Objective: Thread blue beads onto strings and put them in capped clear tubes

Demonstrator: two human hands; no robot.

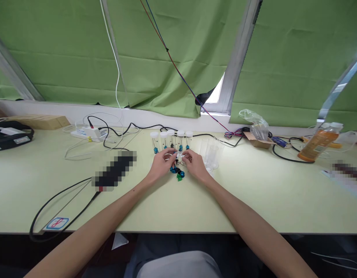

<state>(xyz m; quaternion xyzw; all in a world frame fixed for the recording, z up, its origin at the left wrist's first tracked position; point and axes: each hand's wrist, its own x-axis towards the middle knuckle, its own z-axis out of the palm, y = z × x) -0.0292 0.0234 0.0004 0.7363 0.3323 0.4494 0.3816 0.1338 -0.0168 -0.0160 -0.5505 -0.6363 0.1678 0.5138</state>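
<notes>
In the head view, my left hand [161, 166] and my right hand [195, 166] meet over the middle of the table. The fingertips of both are closed around a small whitish piece between them, too small and covered to name. Just below my fingers lies a loose cluster of small blue and black parts [182, 174], with a green piece [179, 178] at its front. Behind my hands stand several clear tubes with white caps [154, 135], each with a blue or dark part and thin wire-like stems inside. Right of my right hand are clear empty-looking tubes [213, 154].
A dark blurred-out device [116, 170] with a black cable lies left on the table [268, 200]. An orange bottle [320, 143] leans at the right. A small cardboard box [256, 139] holds a plastic bag. A white power strip [93, 134] and cables run along the back wall.
</notes>
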